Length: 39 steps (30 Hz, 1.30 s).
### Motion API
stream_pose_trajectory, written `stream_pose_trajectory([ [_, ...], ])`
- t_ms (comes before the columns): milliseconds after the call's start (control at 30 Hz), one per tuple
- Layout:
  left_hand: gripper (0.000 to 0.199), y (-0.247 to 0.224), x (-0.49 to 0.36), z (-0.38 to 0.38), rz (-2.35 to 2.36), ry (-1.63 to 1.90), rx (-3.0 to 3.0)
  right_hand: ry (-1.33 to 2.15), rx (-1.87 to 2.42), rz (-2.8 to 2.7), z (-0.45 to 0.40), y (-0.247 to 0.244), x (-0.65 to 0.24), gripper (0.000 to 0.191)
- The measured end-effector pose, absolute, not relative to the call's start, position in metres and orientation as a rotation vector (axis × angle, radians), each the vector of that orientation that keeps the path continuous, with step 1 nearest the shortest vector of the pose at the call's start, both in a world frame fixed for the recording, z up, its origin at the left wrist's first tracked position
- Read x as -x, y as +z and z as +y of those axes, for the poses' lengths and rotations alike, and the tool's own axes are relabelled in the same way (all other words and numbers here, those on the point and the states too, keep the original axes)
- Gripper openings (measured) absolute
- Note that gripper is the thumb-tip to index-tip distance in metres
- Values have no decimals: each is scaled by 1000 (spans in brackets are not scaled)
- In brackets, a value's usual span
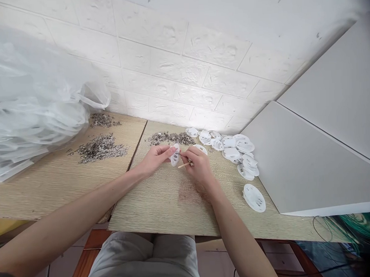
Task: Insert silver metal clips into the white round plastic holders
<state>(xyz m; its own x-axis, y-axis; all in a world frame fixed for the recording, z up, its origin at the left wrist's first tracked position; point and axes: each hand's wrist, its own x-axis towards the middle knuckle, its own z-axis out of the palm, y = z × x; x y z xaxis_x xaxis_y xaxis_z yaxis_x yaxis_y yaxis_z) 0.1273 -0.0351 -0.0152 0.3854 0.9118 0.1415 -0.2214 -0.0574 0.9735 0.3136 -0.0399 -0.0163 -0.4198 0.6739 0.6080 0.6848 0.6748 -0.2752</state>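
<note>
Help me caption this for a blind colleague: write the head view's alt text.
The left hand holds a white slotted disc, the right hand a pale stick, above a wooden tabletop. Small metal pieces lie heaped nearby; more white discs lie to the right.

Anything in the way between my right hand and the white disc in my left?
Nothing visible: the right hand is close beside the white disc in the left hand. The right hand's thin stick juts out below the disc.

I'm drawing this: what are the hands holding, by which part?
Left hand: a white disc, by its upper part. Right hand: a stick, one end poking out.
</note>
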Motion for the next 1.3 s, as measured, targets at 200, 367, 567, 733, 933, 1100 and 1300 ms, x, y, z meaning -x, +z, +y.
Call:
stream_pose_trajectory([
  [200, 45, -11, -128, -37, 712, 1068, -1294, -27, 1045, -2183, -40, -14, -314, 23],
  [367, 46, -13, -128, -37, 714, 1089, -1266, 18, 1017, -2164, -41, -11, -316, 21],
  [567, 47, -10, -128, -39, 768, 1067, -1331, -30, 1041, -2192, -41, -13, -314, 20],
  [733, 44, -11, -130, -40, 816, 1061, -1401, -24, 1027, -2243, -41, -15, -312, 25],
  [933, 42, -13, -130, -40, 822, 1058, -1408, -72, 997, -2261, -41, -19, -308, 28],
  [1100, 43, -11, -131, -42, 784, 1051, -1349, -48, 1001, -2222, -42, -17, -308, 27],
  [1300, 44, -10, -130, -39, 737, 1086, -1309, 158, 1026, -2083, -37, -13, -317, 16],
])
